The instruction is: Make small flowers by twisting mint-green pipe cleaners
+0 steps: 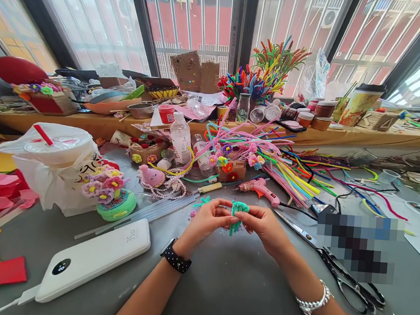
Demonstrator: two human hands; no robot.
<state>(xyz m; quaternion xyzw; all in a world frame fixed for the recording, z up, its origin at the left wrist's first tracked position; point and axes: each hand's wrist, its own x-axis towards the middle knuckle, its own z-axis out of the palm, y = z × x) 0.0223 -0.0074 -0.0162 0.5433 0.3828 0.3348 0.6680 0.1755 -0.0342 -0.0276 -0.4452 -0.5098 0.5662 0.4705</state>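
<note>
My left hand [207, 220] and my right hand [262, 227] meet over the grey table, both pinching a small teal pipe-cleaner piece [239, 213] twisted into a loop shape with a tail hanging down. The left wrist wears a black watch, the right a silver bracelet. A pink glue gun [260, 188] lies just beyond my hands. A short teal scrap [202, 203] rests near the left fingers.
Black scissors [346, 280] lie to the right, a white power bank [93, 260] to the left. A bagged drink cup [59, 158], a small pipe-cleaner flower pot [110, 193], a plastic bottle [181, 138] and a heap of coloured pipe cleaners [282, 168] crowd the far side.
</note>
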